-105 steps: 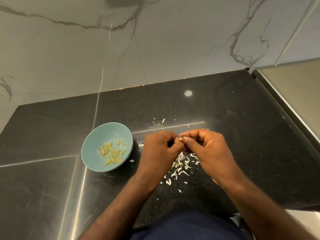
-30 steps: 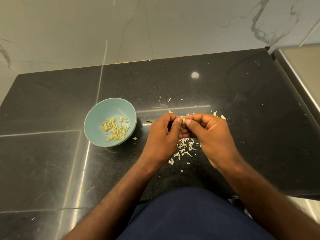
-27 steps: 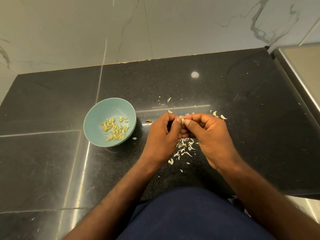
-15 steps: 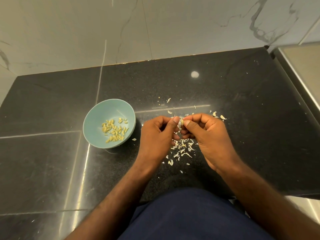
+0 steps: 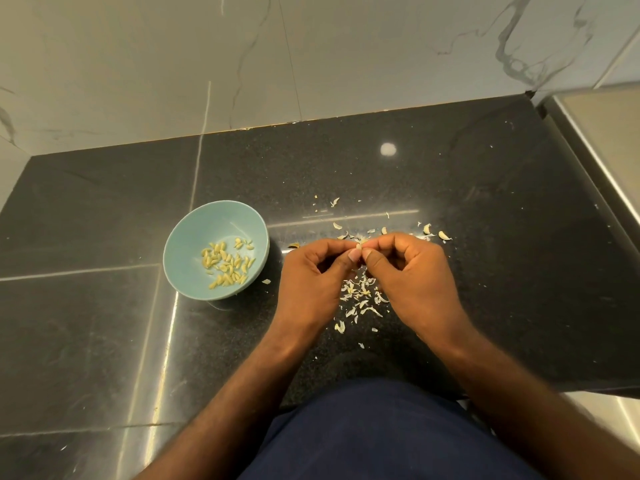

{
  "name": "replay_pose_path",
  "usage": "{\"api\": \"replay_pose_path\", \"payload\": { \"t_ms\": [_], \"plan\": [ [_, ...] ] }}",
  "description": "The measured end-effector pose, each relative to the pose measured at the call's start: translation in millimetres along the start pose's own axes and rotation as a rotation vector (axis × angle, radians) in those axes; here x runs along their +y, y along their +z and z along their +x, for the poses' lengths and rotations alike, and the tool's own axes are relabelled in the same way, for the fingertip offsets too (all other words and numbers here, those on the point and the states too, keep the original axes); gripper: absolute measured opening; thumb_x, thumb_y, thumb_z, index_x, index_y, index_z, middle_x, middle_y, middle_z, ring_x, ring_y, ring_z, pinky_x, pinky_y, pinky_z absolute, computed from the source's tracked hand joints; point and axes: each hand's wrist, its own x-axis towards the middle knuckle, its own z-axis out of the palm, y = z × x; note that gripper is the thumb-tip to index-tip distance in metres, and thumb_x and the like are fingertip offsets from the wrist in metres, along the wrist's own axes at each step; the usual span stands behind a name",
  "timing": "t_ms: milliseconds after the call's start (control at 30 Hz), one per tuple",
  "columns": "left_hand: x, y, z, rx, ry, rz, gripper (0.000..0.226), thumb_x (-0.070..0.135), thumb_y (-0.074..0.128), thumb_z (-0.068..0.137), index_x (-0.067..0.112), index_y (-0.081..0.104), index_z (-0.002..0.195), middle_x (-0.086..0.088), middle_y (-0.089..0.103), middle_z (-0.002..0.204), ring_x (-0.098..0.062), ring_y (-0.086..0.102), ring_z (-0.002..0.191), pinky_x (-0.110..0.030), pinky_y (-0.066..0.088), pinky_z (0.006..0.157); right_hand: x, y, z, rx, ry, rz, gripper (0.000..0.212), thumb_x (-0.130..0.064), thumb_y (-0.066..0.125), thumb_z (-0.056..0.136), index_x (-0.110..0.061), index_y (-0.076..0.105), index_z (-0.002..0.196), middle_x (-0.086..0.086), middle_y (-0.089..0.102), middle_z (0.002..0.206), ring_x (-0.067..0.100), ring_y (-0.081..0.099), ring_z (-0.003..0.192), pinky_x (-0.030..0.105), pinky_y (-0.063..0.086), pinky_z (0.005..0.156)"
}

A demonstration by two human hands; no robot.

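- Head view, and the biggest thing here is the white marble-veined wall [image 5: 346,46] standing behind the work.
- Below it runs the black polished table [image 5: 485,289], glossy with light streaks. A steel surface [image 5: 606,140] butts against its right edge.
- At the bottom edge, the person's dark blue clothing [image 5: 381,438] sits close to the table's near edge.
- Over to the left stands the pale blue bowl [image 5: 194,230], upright, with a loose heap of yellowish kernels [image 5: 227,265] in its bottom.
- Now the hands: the left hand [image 5: 311,282] and right hand [image 5: 412,275] meet over the middle of the table. Fingers are curled in and the thumb tips are pressed together.
- Under them lies a scatter of white husks [image 5: 360,296], with more flecks behind the knuckles.
- Just beyond the right hand lie a couple of pale pieces [image 5: 434,232], shells or whole seeds, I cannot tell which.
- Smallest of all is the seed [image 5: 359,247], pinched between both hands' thumbs and forefingers. It looks to stand on end, long axis pointing away from the person, though it is too small to be sure.
- The key relation: the bowl lies to the left of the pinch, and the left hand is the nearer one. Once the shell splits, I'd judge that hand best placed to carry the kernel across.
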Motion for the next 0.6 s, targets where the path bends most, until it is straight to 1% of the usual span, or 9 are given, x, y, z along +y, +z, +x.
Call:
{"api": "replay_pose_path", "payload": {
  "t_ms": [233, 367, 433, 467, 533, 600],
  "plan": [
    [-1, 3, -1, 0.018, 0.057, -0.037, 0.015, 0.002, 0.068, 0.09, 0.003, 0.075, 0.103, -0.005, 0.077, 0.09, -0.021, 0.073, 0.085, -0.029, 0.059, 0.077, -6, -2, -3, -0.006, -0.055, -0.015, 0.003, -0.014, 0.07, 0.09, -0.013, 0.072, 0.087, -0.006, 0.07, 0.069, -0.001, 0.062, 0.059, 0.014, 0.048, 0.056],
    [-2, 3, -1, -0.007, 0.049, -0.078, 0.016, 0.003, 0.066, 0.091, 0.003, 0.074, 0.105, -0.006, 0.077, 0.091, -0.02, 0.073, 0.086, -0.027, 0.058, 0.077, -5, -1, 0, -0.011, -0.033, 0.005, 0.007, -0.018, 0.07, 0.089, -0.018, 0.069, 0.082, -0.012, 0.068, 0.065, 0.001, 0.059, 0.056, 0.016, 0.046, 0.053],
    [-3, 4, -1, -0.029, 0.004, -0.164, 0.015, 0.004, 0.063, 0.093, 0.004, 0.072, 0.106, -0.009, 0.076, 0.089, -0.019, 0.071, 0.083, -0.026, 0.056, 0.076, -4, -2, 4, 0.017, 0.025, 0.084, 0.012, -0.017, 0.07, 0.089, -0.018, 0.067, 0.078, -0.006, 0.068, 0.064, 0.004, 0.058, 0.055, 0.025, 0.049, 0.052],
    [-2, 4, -1, -0.047, -0.033, -0.228, 0.016, 0.004, 0.061, 0.094, 0.003, 0.071, 0.106, -0.009, 0.075, 0.087, -0.019, 0.069, 0.081, -0.025, 0.056, 0.075, -2, -3, 7, 0.026, 0.051, 0.136, 0.011, -0.019, 0.069, 0.088, -0.017, 0.067, 0.077, -0.001, 0.067, 0.064, 0.009, 0.059, 0.057, 0.029, 0.05, 0.053],
    [1, 4, -2, -0.098, -0.127, -0.376, 0.017, 0.003, 0.057, 0.095, 0.0, 0.068, 0.107, -0.009, 0.072, 0.084, -0.017, 0.066, 0.08, -0.023, 0.055, 0.074, -1, -7, 9, 0.031, 0.073, 0.202, 0.01, -0.021, 0.061, 0.082, -0.013, 0.065, 0.076, 0.003, 0.065, 0.063, 0.015, 0.059, 0.058, 0.029, 0.049, 0.052],
    [4, 3, -1, -0.137, -0.235, -0.542, 0.017, 0.002, 0.054, 0.096, -0.002, 0.066, 0.107, -0.009, 0.07, 0.081, -0.015, 0.065, 0.077, -0.022, 0.055, 0.072, -1, -10, 10, 0.022, 0.073, 0.215, 0.011, -0.017, 0.057, 0.082, -0.011, 0.064, 0.076, 0.005, 0.065, 0.063, 0.018, 0.059, 0.057, 0.028, 0.048, 0.051]
  ]
}}
